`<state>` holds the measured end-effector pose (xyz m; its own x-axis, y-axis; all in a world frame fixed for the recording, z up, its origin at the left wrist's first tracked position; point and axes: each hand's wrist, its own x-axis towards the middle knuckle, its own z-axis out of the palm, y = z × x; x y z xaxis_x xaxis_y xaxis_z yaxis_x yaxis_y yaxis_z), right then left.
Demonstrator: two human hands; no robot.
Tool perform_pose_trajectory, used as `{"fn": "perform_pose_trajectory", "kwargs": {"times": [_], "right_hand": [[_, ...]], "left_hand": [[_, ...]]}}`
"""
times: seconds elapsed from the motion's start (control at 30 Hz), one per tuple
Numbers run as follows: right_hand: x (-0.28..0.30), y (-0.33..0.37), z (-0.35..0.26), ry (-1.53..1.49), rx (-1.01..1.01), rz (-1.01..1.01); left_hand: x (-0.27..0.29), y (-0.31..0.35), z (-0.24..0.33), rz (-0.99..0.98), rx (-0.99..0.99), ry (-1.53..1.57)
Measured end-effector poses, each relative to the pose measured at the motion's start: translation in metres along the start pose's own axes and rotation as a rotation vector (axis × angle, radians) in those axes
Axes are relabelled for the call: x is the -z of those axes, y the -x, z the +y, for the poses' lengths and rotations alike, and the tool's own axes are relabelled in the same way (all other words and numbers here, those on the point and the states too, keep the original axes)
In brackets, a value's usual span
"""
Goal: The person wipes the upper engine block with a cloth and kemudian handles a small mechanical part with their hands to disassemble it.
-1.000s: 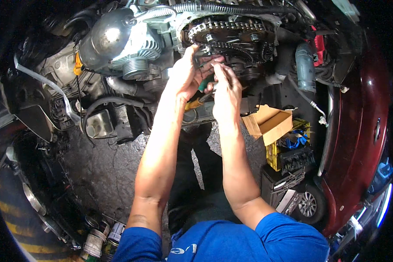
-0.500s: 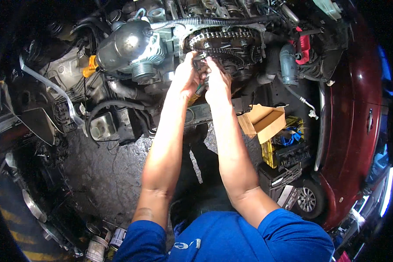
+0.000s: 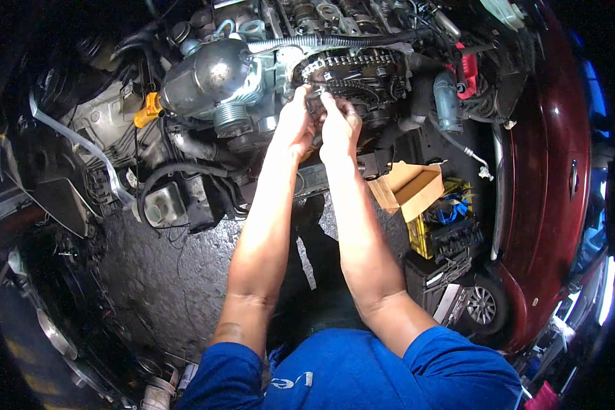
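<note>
1. Landmark: metal chain [image 3: 352, 61], looped inside the open end of the engine [image 3: 280, 66]. Ribbed hose [image 3: 335, 42] runs just beyond it.
2. Left hand [image 3: 296, 125]: just on the near side of the chain, toward its left end. Fingers bunched, grip narrow.
3. Right hand [image 3: 341, 125]: beside the left, near side of the chain. Thumb and fingers drawn in close, also narrow.
4. Small shiny piece [image 3: 320, 90] at the fingertips, near side of the chain. Cannot tell whether either hand pinches it or it belongs to the engine.
5. Step in hand, my reading: close two-handed finger work on a small part by the chain. Whether fitting or freeing, unclear.
6. Next move, judged: calls for steady fingertips, both hands together, clear sight past the knuckles.
7. Around: grooved pulley [image 3: 231, 120] left of the chain; cardboard box [image 3: 427, 199] well to its near right.
</note>
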<state>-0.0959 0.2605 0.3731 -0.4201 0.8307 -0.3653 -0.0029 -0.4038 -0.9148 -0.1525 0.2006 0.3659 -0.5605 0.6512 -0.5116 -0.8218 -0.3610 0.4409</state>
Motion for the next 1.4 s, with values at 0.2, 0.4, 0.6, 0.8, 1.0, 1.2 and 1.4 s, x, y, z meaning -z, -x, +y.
{"fn": "perform_pose_trajectory", "kwargs": {"times": [0.2,0.4,0.6,0.8,1.0,1.2,1.4], "right_hand": [[0.003,-0.001,0.002,0.156,0.020,0.024],[0.002,-0.003,0.006,0.234,0.095,0.022],[0.003,-0.003,0.009,0.238,0.132,0.052],[0.002,0.005,0.001,0.301,0.138,0.050],[-0.001,0.004,0.003,0.300,0.195,0.061],[0.001,0.002,0.009,0.394,0.275,0.075],[0.004,-0.004,0.016,0.439,0.281,0.092]], "left_hand": [[-0.013,0.009,0.006,0.083,0.012,0.035],[-0.019,0.011,0.007,0.099,-0.034,0.039],[-0.020,0.014,0.008,0.058,-0.006,0.039],[-0.022,0.009,0.005,0.094,-0.011,0.084],[-0.008,0.002,0.002,0.073,0.008,0.020],[0.000,-0.006,-0.002,0.068,0.032,0.040],[-0.002,-0.005,-0.002,0.015,0.007,0.060]]}}
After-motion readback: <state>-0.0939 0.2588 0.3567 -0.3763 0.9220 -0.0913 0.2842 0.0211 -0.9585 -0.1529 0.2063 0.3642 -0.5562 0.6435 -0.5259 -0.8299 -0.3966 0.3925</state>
